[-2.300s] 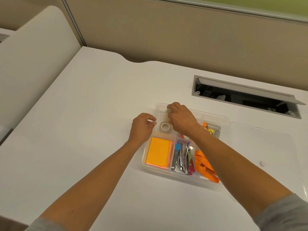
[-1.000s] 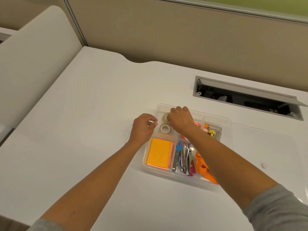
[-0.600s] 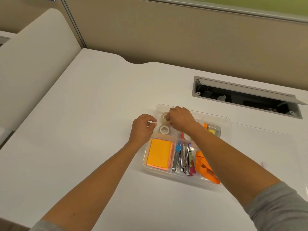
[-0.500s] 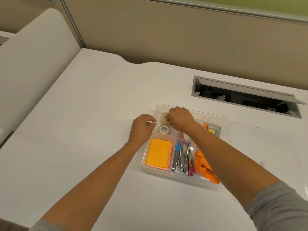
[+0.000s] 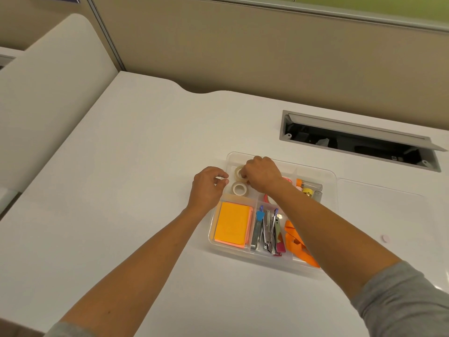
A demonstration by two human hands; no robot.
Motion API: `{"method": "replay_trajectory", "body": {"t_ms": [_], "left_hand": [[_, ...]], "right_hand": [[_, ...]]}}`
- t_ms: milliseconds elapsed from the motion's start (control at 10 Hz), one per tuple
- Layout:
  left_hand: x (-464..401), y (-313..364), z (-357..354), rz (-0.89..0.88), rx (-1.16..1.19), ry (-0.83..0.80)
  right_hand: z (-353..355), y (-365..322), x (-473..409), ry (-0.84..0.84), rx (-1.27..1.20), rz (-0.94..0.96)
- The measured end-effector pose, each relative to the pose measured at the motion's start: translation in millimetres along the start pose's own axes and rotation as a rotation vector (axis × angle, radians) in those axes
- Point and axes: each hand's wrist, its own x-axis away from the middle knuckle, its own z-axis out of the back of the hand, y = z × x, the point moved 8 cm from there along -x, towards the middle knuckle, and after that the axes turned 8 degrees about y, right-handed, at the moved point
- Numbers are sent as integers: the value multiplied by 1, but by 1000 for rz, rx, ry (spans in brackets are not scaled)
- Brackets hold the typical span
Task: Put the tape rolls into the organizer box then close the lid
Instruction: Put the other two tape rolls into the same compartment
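Note:
A clear plastic organizer box [image 5: 331, 190] sits on the white desk, with its clear lid [image 5: 381, 215] lying flat to its right. In the box's far-left compartment a white tape roll [image 5: 239, 189] lies flat. Just behind it stands a clear tape roll [image 5: 239, 171], pinched by the fingers of my right hand [image 5: 262, 175]. My left hand [image 5: 209, 188] rests at the box's left rim with its fingers curled loosely and nothing in it. A red-rimmed roll [image 5: 266, 197] shows partly under my right wrist.
Other compartments hold orange sticky notes [image 5: 232, 224], staplers [image 5: 267, 231], an orange strap [image 5: 295, 243] and small items [image 5: 308, 189]. An open cable hatch [image 5: 359, 144] is set in the desk behind the box. A small round pink thing [image 5: 384, 238] lies on the lid.
My right hand has shifted the clear tape roll slightly within the far-left compartment. The white roll and my left hand have stayed where they were.

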Motion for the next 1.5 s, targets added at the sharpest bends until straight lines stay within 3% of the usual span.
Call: {"method": "replay_trajectory", "body": {"t_ms": [400, 600, 1000, 1500], "left_hand": [[0, 0, 0, 15, -3, 6], [1, 0, -1, 23, -17, 4], [1, 1, -1, 30, -31, -8], [2, 3, 0, 26, -27, -16]], "right_hand": [[9, 8, 9, 43, -208, -139], [15, 15, 23, 76, -321, -420], [3, -1, 21, -71, -327, -481], [2, -5, 20, -66, -198, -477]]}}
